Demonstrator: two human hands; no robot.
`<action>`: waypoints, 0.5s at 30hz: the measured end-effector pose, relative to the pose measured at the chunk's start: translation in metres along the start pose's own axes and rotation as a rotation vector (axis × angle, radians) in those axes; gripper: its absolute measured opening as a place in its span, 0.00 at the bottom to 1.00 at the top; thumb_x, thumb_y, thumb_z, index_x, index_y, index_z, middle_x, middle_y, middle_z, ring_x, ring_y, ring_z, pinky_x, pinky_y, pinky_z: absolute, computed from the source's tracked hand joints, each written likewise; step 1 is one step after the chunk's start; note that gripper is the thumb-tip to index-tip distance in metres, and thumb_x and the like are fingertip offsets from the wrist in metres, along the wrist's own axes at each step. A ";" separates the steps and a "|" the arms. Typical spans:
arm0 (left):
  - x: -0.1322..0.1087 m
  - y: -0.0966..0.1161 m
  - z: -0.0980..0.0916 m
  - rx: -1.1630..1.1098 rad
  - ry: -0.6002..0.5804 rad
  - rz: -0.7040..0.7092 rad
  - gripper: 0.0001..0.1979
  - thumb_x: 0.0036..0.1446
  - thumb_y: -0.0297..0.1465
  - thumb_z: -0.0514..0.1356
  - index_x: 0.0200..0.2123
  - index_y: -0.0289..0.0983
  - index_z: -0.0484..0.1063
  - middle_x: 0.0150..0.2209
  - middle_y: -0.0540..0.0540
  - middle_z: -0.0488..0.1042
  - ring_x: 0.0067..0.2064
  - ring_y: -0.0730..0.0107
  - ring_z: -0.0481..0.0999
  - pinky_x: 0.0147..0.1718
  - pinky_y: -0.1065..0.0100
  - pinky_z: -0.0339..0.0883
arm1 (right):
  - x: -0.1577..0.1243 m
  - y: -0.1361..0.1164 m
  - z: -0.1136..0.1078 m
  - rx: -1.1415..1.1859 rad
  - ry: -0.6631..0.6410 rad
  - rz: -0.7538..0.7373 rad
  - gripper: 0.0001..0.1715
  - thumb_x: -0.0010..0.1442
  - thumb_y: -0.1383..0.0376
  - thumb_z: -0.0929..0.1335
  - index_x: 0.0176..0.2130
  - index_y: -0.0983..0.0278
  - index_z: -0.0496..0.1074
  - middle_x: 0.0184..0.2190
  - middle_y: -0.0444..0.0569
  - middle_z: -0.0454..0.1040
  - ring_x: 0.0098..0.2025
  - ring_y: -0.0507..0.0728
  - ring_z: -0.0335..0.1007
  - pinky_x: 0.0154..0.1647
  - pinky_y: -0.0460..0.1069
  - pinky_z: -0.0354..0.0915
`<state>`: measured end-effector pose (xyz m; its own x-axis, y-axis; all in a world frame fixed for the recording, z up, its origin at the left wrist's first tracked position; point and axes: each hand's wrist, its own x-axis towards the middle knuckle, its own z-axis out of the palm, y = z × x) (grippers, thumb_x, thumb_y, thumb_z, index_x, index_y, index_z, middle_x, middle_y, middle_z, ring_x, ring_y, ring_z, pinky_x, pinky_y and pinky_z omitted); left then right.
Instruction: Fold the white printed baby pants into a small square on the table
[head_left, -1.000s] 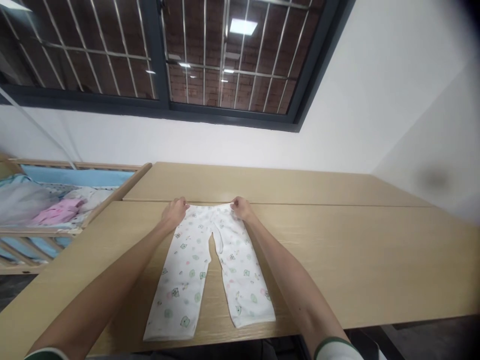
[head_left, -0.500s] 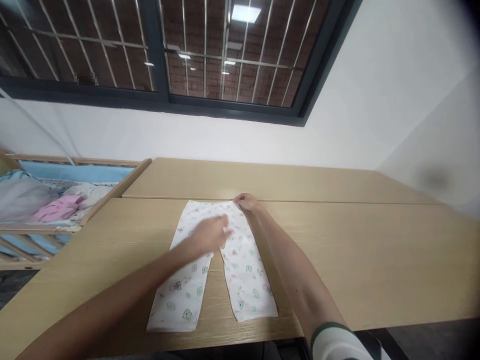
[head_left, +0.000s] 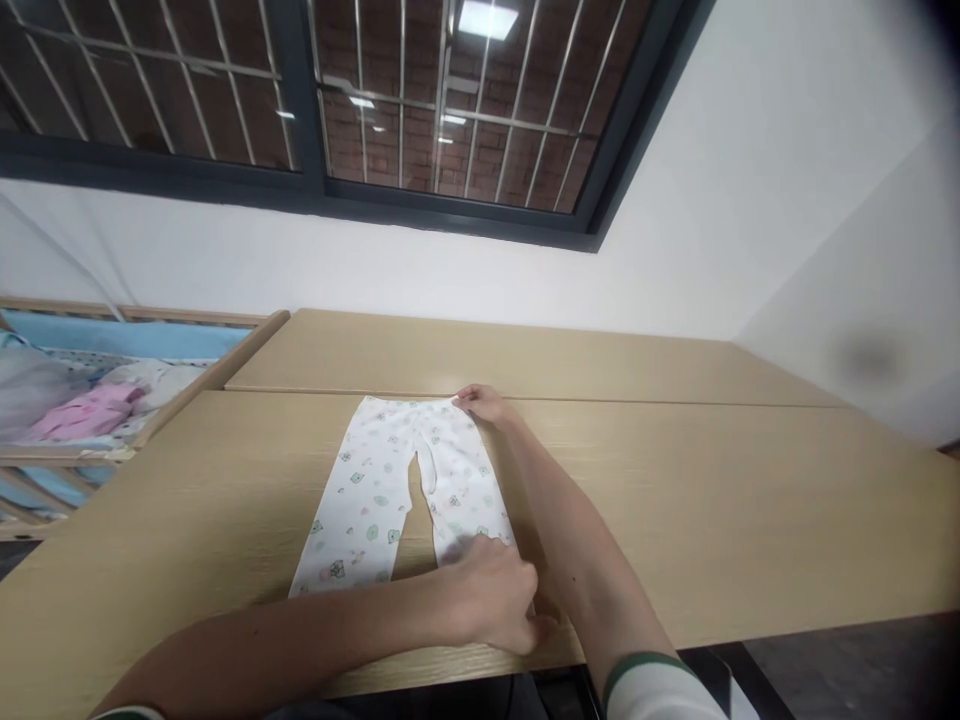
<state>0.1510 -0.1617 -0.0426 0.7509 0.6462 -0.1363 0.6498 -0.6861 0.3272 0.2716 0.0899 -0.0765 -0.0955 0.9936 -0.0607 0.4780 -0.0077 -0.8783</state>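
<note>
Starts right at the near side, on a white, green-trimmed sleeve [head_left: 660, 690] at the right elbow. Next up, the left grip [head_left: 499, 595], laid low across the body and curled over the lower end of the right-side trouser leg [head_left: 465, 500]; cannot tell clutched cloth from mere contact, with the hem hidden beneath. Now onto the printed trousers [head_left: 364, 500], spread flat on the tabletop [head_left: 675, 500], legs slightly parted toward the near edge, waistband [head_left: 409, 404] at the far end, probably for easy reach to both. And just look at that fabric: thin, soft-looking white, perhaps cotton, dotted with small green and grey motifs, loosely creased by the crotch. Up at the waistband, the right grip [head_left: 482, 402], thumb and fingers pinched on the corner, presumably to anchor the cloth and keep the top edge straight. Beyond, smooth pale wood-grain, split by a long straight seam [head_left: 637, 402]. Over to the left, a slatted wooden crib [head_left: 217, 375], right beside the tabletop, lined in light blue, with crumpled pink cloth [head_left: 90, 411] and rumpled white bedding [head_left: 161, 382] inside. And right at the back, a plain white wall [head_left: 450, 275] and a dark-framed window [head_left: 450, 215], with slim metal bars [head_left: 402, 110] in front of rough reddish brick [head_left: 496, 158].
</note>
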 end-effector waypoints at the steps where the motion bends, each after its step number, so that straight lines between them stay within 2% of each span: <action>1: 0.001 0.003 -0.002 0.032 -0.075 -0.011 0.25 0.58 0.52 0.54 0.29 0.40 0.80 0.26 0.41 0.76 0.32 0.43 0.81 0.25 0.53 0.71 | 0.000 0.001 0.000 0.012 0.002 0.001 0.16 0.52 0.62 0.79 0.37 0.67 0.76 0.30 0.48 0.78 0.33 0.53 0.71 0.37 0.46 0.68; 4: 0.005 0.009 -0.011 0.065 -0.239 -0.029 0.21 0.54 0.44 0.57 0.35 0.33 0.82 0.30 0.31 0.79 0.34 0.38 0.81 0.26 0.50 0.73 | 0.002 0.004 0.001 0.048 0.005 0.007 0.17 0.50 0.62 0.80 0.36 0.66 0.75 0.28 0.45 0.76 0.31 0.52 0.70 0.36 0.46 0.68; 6: 0.006 0.008 -0.016 0.026 -0.224 -0.015 0.20 0.55 0.40 0.56 0.37 0.32 0.83 0.32 0.31 0.80 0.36 0.40 0.81 0.29 0.53 0.73 | 0.004 0.006 0.002 0.072 0.008 0.012 0.17 0.49 0.62 0.80 0.36 0.65 0.75 0.27 0.44 0.75 0.30 0.52 0.70 0.34 0.46 0.67; 11: 0.001 -0.007 -0.018 -0.164 -0.167 0.066 0.15 0.58 0.33 0.54 0.26 0.35 0.79 0.26 0.45 0.77 0.32 0.62 0.78 0.30 0.67 0.64 | 0.004 0.006 0.004 0.123 0.024 0.023 0.18 0.47 0.66 0.81 0.35 0.64 0.74 0.23 0.42 0.73 0.27 0.51 0.69 0.31 0.45 0.67; 15: -0.018 -0.019 -0.019 -0.423 -0.148 0.048 0.14 0.56 0.27 0.54 0.21 0.37 0.75 0.24 0.53 0.77 0.24 0.75 0.68 0.26 0.73 0.58 | 0.001 -0.004 0.005 0.158 0.045 0.027 0.17 0.48 0.70 0.79 0.34 0.64 0.72 0.23 0.43 0.73 0.26 0.52 0.70 0.29 0.45 0.67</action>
<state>0.1232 -0.1539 -0.0291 0.8076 0.5412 -0.2342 0.5319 -0.4971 0.6855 0.2652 0.0906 -0.0758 -0.0436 0.9968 -0.0674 0.3365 -0.0489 -0.9404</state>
